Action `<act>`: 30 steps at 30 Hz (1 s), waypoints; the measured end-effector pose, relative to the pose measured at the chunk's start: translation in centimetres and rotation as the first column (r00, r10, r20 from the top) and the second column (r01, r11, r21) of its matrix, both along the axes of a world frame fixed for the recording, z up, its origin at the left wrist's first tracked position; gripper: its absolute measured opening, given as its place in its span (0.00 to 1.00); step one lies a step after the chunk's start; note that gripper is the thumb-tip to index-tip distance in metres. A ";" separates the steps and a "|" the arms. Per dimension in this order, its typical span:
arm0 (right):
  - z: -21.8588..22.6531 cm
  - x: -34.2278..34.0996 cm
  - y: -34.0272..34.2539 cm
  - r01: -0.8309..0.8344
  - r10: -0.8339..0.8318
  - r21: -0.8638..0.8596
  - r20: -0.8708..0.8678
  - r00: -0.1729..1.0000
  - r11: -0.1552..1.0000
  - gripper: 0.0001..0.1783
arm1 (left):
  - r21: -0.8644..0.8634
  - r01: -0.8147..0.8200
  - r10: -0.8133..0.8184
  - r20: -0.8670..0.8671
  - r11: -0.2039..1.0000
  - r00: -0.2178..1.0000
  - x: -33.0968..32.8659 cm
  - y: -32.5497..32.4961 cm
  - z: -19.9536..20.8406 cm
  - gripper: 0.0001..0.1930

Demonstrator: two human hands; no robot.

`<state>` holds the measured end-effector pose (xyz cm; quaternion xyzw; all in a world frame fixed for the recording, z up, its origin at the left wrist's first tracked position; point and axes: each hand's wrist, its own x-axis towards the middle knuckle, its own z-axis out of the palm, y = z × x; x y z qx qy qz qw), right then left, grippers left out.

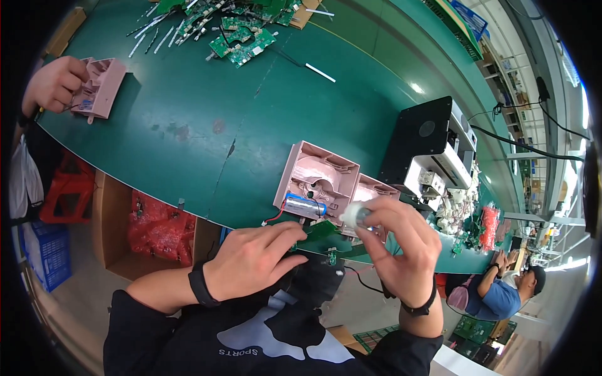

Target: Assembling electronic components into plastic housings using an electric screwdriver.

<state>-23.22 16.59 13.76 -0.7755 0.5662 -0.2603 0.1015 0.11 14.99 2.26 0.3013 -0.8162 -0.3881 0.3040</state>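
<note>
My left hand (260, 254) pinches the edge of a green circuit board (322, 230) at the table's near edge. Small green boards hang below it, one of them (332, 255) near my fingertips. Between the thumb and fingers of my right hand (407, 247) is a white, round, knob-like part (354, 215), held just above the front of the pink housings. One open pink plastic housing (286, 178) lies in front of me, with a blue and silver cylindrical battery (303, 205) with red and black wires along its near side. A second pink housing (376, 186) sits beside it, partly covered by my right hand.
A black and white machine (433, 144) stands right of the housings, with white parts (448, 213) beyond it. Circuit boards (241, 44) are heaped at the far side. At left, another person's hand (59, 84) is on a pink housing (108, 94). A cardboard box (113, 229) holds red packaging.
</note>
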 end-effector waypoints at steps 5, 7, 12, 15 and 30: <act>-1.9 0.2 -1.6 -0.058 0.057 0.080 0.011 0.998 0.995 0.13 | 0.053 -0.035 0.031 0.068 0.998 0.997 -0.5 -0.3 -0.4 0.20; -2.6 0.3 -2.0 -0.086 0.086 0.066 0.006 0.996 0.994 0.13 | 0.052 -0.034 0.031 0.061 0.998 0.998 -0.5 -0.4 -0.5 0.19; -3.2 0.6 -2.8 -0.151 0.153 0.036 -0.045 0.987 0.988 0.13 | 0.042 -0.040 0.039 0.007 0.998 0.999 -0.6 -0.4 -0.9 0.17; -3.3 1.0 -3.7 -0.208 0.207 -0.003 -0.109 0.972 0.978 0.12 | 0.063 -0.040 0.042 -0.028 0.997 0.999 -0.1 -0.4 -0.7 0.16; -1.2 0.6 -4.1 -0.226 0.261 0.243 -0.126 0.957 0.943 0.12 | 0.381 -0.002 0.040 -0.093 0.925 0.995 1.4 -1.4 0.2 0.20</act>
